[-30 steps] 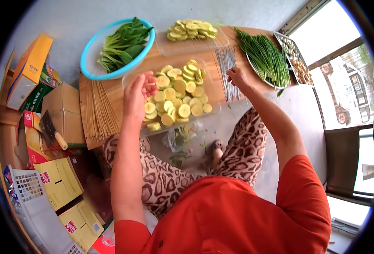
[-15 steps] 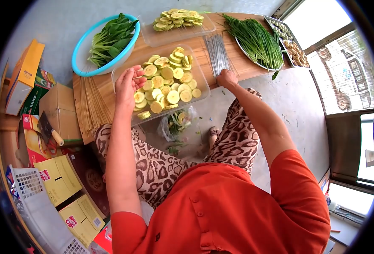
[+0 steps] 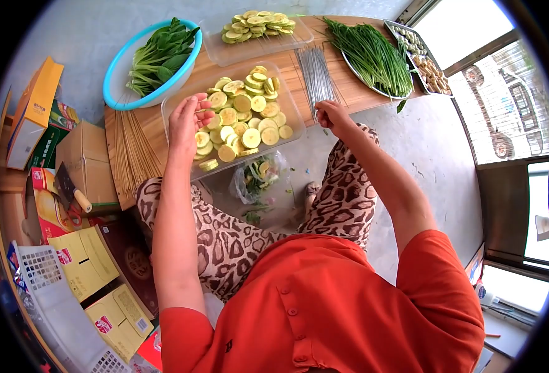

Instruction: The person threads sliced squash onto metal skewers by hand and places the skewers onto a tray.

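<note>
The sliced rounds (image 3: 251, 138) are seen heaped in the clear front tray (image 3: 295, 118), which is set on the wooden table (image 3: 356, 93). The left hand (image 3: 183, 121) is held over the tray's left side, and the rounds are spread just beside its grip, toward the right hand (image 3: 332, 116). The fingers of the left hand are bent loosely inward; whether anything is pinched between thumb and fingers cannot be told.

Over at the table's near edge, the right hand is placed by the near ends of the thin metal skewers (image 3: 316, 73). Its fingers are drawn together, though whether a skewer is clamped in them cannot be made out. The skewers are laid side by side, running away from this grip, and the front tray is kept well apart from it.

More rounds (image 3: 260, 26) are piled in the back tray (image 3: 224, 53). Leafy greens (image 3: 162, 56) are contained in the blue-rimmed bowl (image 3: 108, 88), and wooden sticks (image 3: 130, 149) are fanned out left of the front tray. Long green stalks (image 3: 374, 59) are heaped on a plate (image 3: 383, 94) beyond the skewers' right side.
</note>
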The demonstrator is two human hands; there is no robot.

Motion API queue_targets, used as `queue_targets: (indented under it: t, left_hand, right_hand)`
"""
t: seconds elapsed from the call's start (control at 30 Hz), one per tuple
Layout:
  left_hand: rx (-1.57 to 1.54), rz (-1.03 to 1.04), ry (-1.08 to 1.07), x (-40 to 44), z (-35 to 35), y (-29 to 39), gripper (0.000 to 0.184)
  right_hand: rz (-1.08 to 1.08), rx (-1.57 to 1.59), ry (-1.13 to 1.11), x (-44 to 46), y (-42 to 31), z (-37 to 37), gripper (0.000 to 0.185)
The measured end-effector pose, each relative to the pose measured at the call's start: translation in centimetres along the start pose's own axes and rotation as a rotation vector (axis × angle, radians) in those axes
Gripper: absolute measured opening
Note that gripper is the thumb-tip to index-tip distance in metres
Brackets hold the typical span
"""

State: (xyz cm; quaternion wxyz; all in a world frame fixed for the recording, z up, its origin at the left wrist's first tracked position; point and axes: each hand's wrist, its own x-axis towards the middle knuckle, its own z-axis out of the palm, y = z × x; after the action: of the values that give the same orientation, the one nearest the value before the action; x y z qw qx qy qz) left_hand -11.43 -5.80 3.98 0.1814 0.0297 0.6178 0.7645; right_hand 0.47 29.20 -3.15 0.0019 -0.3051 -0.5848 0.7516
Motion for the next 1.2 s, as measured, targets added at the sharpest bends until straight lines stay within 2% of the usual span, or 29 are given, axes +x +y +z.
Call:
queue_targets:
  t: [0.03,0.1,0.13,0.2,0.33,0.43,0.57,0.6,0.77,0.9,0.97,1.03,1.1,1.17,1.2]
  left_hand:
    - [0.004,-0.001,-0.011,-0.1,0.2,0.0,0.029]
    - [0.012,-0.011,-0.004,-0.5,0.2,-0.3,0.029]
    - [0.018,-0.023,-0.016,-0.4,0.3,-0.4,0.029]
    - [0.03,-0.035,-0.019,-0.5,0.4,-0.4,0.029]
    - [0.066,-0.145,-0.141,-1.2,1.8,-0.1,0.043]
    - [-0.02,-0.214,-0.244,-1.2,2.2,-0.7,0.044]
    - [-0.036,-0.183,-0.287,-1.3,1.5,-1.9,0.028]
    - [-0.082,-0.184,-0.267,-1.5,1.6,-1.7,0.02]
    - [-0.059,-0.227,-0.345,-2.5,1.6,-1.6,0.021]
    - [0.004,-0.298,-0.451,-3.3,2.6,-2.0,0.021]
    - [-0.006,-0.298,-0.461,-3.0,3.0,-2.5,0.022]
    - [-0.03,-0.25,-0.449,-2.6,3.8,-2.9,0.022]
    - [-0.048,-0.266,-0.466,-2.4,4.4,-3.8,0.019]
    - [-0.089,-0.241,-0.515,-1.8,4.8,-4.9,0.016]
    - [-0.094,-0.214,-0.487,-1.7,5.0,-5.0,0.014]
  right_hand:
    - [0.004,-0.002,-0.004,-1.0,-0.1,0.3,0.014]
    - [-0.107,0.227,-0.098,-3.5,0.0,1.4,0.013]
    - [-0.097,0.229,-0.109,-5.3,0.0,2.2,0.013]
    - [-0.239,0.122,-0.196,-9.3,-0.2,4.1,0.013]
    - [-0.194,-0.042,-0.419,-15.0,2.2,8.1,0.013]
    - [-0.104,-0.123,-0.548,-17.2,3.4,10.6,0.015]
    - [-0.068,-0.193,-0.591,-17.3,5.3,11.9,0.016]
    - [-0.091,-0.198,-0.609,-17.1,5.8,12.0,0.016]
    - [-0.126,-0.161,-0.629,-16.6,6.3,12.5,0.016]
    - [-0.07,-0.104,-0.558,-16.4,4.8,12.5,0.014]
    - [-0.076,0.043,-0.547,-15.9,4.9,12.1,0.014]
    - [-0.026,0.027,-0.544,-16.1,4.1,12.1,0.015]
    - [0.176,0.268,-0.411,-16.4,4.0,13.0,0.017]
    - [0.144,0.292,-0.458,-14.7,5.3,13.2,0.02]
    - [0.148,0.408,-0.471,-14.4,5.1,13.6,0.021]
